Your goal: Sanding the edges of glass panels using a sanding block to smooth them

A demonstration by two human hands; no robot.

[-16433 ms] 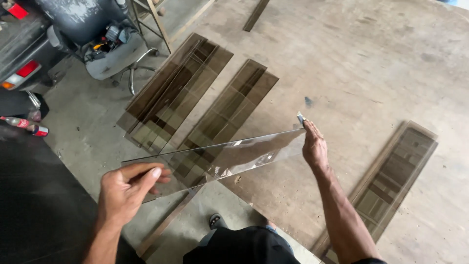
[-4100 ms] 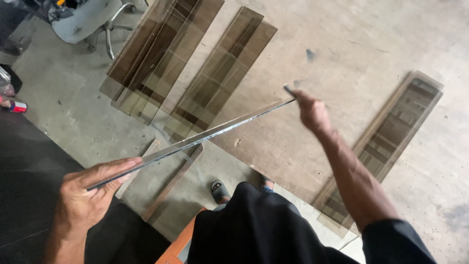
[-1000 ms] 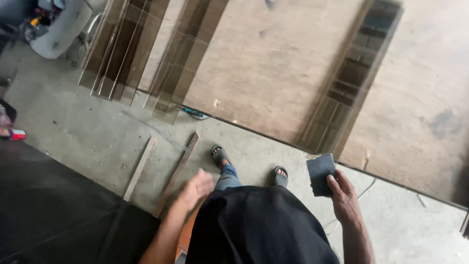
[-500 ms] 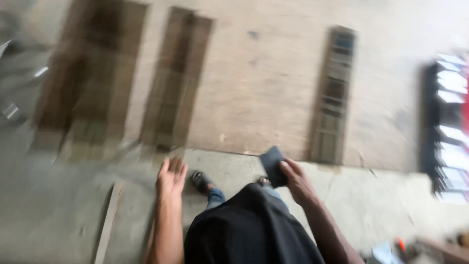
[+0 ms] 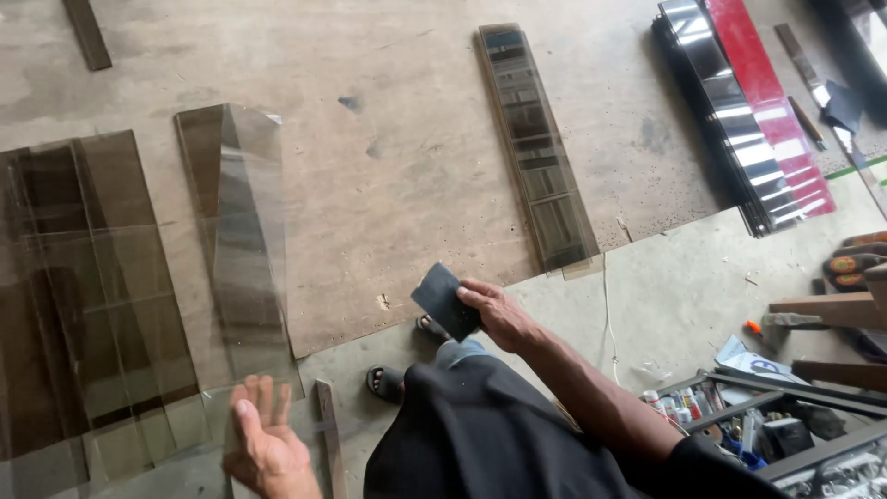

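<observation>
dark sanding block (image 5: 446,300), a small flat square pad, sits in the right hand (image 5: 499,314), which is closed round its lower right edge with the thumb on top and the fingers beneath. it is held above the seam where the brown board (image 5: 407,185) on the floor meets the bare concrete (image 5: 674,296), just over the person's sandalled feet (image 5: 388,381).

left hand (image 5: 266,442) is low in the view, palm turned up, fingers spread wide and holding nothing. it hovers just beside the near end of a tinted glass strip (image 5: 242,242) lying on the board, and close to a thin wooden batten (image 5: 330,439) lying on the concrete. whether the fingertips touch the glass cannot be told.

further left lies a wider stack of tinted glass sheets (image 5: 83,296), overlapping one another. well apart to the right, a narrow stack of dark glass slats (image 5: 538,148) lies lengthwise on the board. beyond it, at the upper right, shiny mirrored strips (image 5: 730,111) lie beside a red panel (image 5: 771,111). at the lower right stands a tray of small tools and bottles (image 5: 739,416), with wooden pieces (image 5: 832,310) near it.
</observation>
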